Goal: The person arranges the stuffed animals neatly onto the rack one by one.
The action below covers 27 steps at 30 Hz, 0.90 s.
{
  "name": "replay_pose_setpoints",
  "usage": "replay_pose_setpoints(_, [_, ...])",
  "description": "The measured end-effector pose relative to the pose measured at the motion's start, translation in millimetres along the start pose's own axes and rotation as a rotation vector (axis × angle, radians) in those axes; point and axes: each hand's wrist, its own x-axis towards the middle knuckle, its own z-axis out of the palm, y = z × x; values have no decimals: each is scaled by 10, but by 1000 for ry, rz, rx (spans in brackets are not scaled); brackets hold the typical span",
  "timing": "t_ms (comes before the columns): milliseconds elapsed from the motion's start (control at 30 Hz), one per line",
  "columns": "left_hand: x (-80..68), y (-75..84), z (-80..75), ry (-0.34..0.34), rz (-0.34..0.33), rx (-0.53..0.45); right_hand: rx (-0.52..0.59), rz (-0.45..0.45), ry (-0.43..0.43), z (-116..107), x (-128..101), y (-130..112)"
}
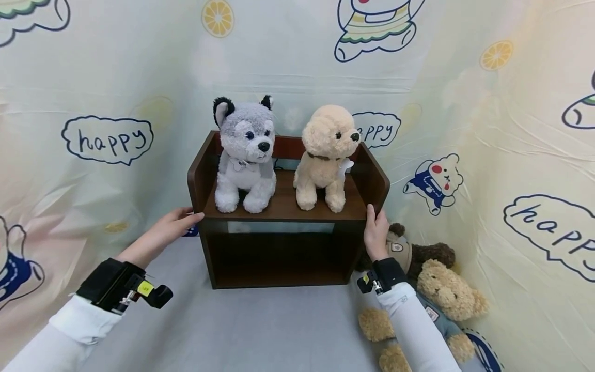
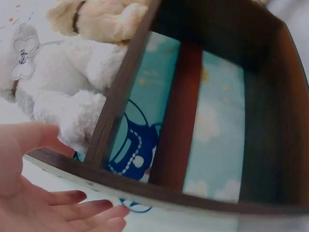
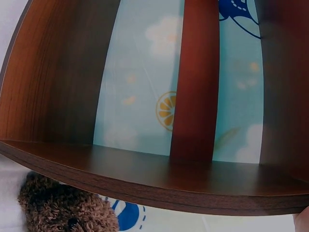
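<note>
A dark brown wooden shelf stands on the grey surface, open at the front. On its upper board sit a grey-and-white husky plush and a cream plush dog, side by side. At the left side panel is my left hand; in the left wrist view its thumb lies at the panel's edge and its straight fingers spread along the outside. My right hand grips the right side panel, thumb on the front edge. Only a sliver of that hand shows in the right wrist view's lower corner.
To the right, beside my forearm, lie a light brown teddy bear in a blue-grey top and a dark brown plush. A printed cloth backdrop hangs behind the shelf and along the right side.
</note>
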Motion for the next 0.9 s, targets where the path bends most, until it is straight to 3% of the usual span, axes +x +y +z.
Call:
replay_pose_setpoints(333, [85,-37,97,4,-43,-446,2,-23,27,12,-7,13])
replay_pose_setpoints(433, [124,-37,138,20,-51,-540,2,-26,26,13,-9,13])
replay_pose_setpoints(700, [187,1,249,74,-45,-666,18,7,-4,17,-13,-10])
replay_pose_setpoints(900, [197,53,316,112,-82,-616,23,7,-11,2,6,-1])
